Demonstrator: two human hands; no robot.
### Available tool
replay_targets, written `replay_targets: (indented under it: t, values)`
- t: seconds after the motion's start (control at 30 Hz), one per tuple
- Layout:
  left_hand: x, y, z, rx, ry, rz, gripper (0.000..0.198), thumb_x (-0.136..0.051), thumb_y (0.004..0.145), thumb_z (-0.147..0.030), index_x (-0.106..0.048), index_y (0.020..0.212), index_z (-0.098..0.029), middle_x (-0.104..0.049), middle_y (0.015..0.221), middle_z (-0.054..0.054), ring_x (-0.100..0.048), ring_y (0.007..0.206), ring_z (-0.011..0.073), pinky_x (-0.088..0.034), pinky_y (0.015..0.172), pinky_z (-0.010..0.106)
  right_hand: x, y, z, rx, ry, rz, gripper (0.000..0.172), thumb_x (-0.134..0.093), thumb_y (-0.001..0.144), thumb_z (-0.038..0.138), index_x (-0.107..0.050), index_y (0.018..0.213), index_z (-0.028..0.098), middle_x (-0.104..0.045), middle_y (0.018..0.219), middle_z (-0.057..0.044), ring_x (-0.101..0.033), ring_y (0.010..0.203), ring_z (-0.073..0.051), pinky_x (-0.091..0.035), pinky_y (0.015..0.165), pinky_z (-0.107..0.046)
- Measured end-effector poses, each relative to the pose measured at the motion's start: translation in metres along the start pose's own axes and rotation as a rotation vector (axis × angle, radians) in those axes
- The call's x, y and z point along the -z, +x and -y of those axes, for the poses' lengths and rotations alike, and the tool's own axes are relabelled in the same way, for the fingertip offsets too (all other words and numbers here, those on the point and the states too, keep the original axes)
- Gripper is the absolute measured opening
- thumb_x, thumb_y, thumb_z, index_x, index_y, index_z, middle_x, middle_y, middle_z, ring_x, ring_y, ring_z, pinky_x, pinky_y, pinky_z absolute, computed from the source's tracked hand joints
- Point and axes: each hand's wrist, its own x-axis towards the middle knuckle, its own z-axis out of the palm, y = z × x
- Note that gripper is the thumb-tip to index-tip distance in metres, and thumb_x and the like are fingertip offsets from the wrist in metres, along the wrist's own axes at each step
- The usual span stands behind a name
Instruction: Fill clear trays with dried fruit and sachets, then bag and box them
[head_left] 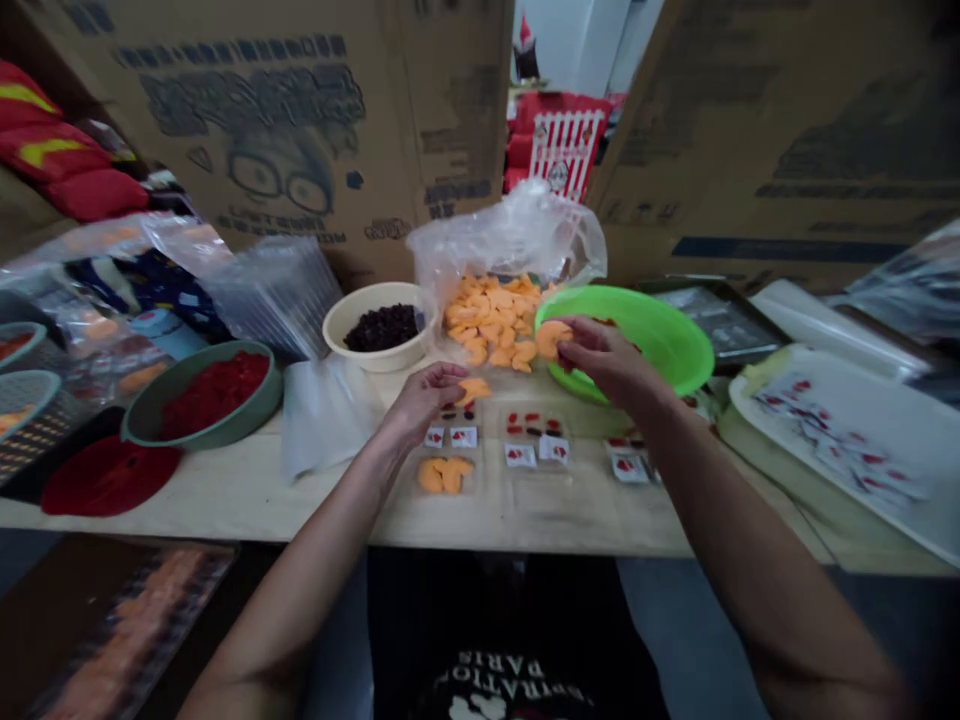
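Between its fingertips my left hand [429, 398] pinches an orange curved piece [474, 389], above the back of a clear plastic tray at the left. That tray's front part holds orange pieces [445, 475]. My right hand [602, 352] is closed on another orange curved piece [552, 338], in front of the green bowl [686, 345]. A middle clear tray [540, 494] carries red and dark bits and small white packets [520, 456] at its back. More packets [630, 467] lie at the right, partly hidden by my right forearm. A plastic bag [525, 235] spills many orange pieces [495, 315] behind.
A cream bowl [337, 335] of dark bits and a grey-green bowl [225, 428] of red pieces stand left, near stacked clear trays [274, 290]. A white tub [817, 450] with packets is at right. Cardboard boxes [420, 130] wall the back.
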Motion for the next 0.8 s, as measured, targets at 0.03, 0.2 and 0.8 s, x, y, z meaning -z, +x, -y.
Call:
replay_targets:
  t: [0.03, 0.2, 0.8]
  values:
    - [-0.008, -0.016, 0.009, 0.018, 0.006, 0.02, 0.033, -0.076, 0.058, -0.023, -0.07, 0.089, -0.015, -0.066, 0.079, -0.002, -0.055, 0.063, 0.0083, -0.043, 0.06, 0.021, 0.002, -0.02, 0.0, -0.016, -0.001, 0.04, 0.034, -0.066, 0.077, 0.036, -0.065, 0.105, 0.017, -0.057, 0.073, 0.003, -0.047, 0.062, -0.011, -0.036, 0.058, -0.022]
    - [-0.061, -0.076, 0.06, 0.052, 0.181, 0.077, 0.027, -0.075, 0.07, -0.032, -0.07, 0.09, -0.014, -0.066, 0.075, 0.0, -0.055, 0.061, 0.0103, -0.042, 0.058, 0.022, -0.01, -0.095, -0.026, -0.222, -0.04, 0.197, 0.033, -0.065, 0.077, 0.037, -0.065, 0.103, 0.016, -0.066, 0.087, -0.003, -0.057, 0.075, -0.015, -0.044, 0.067, -0.025]
    - [-0.079, -0.111, 0.101, -0.693, 1.1, 0.348, 0.023, -0.05, 0.096, -0.02, -0.062, 0.115, -0.018, -0.06, 0.123, 0.012, -0.055, 0.113, 0.0257, -0.049, 0.098, 0.043, -0.033, -0.139, -0.048, -0.016, -0.915, 0.303, 0.03, -0.048, 0.086, 0.007, -0.062, 0.112, 0.013, -0.064, 0.111, -0.014, -0.058, 0.103, -0.025, -0.041, 0.089, -0.035]
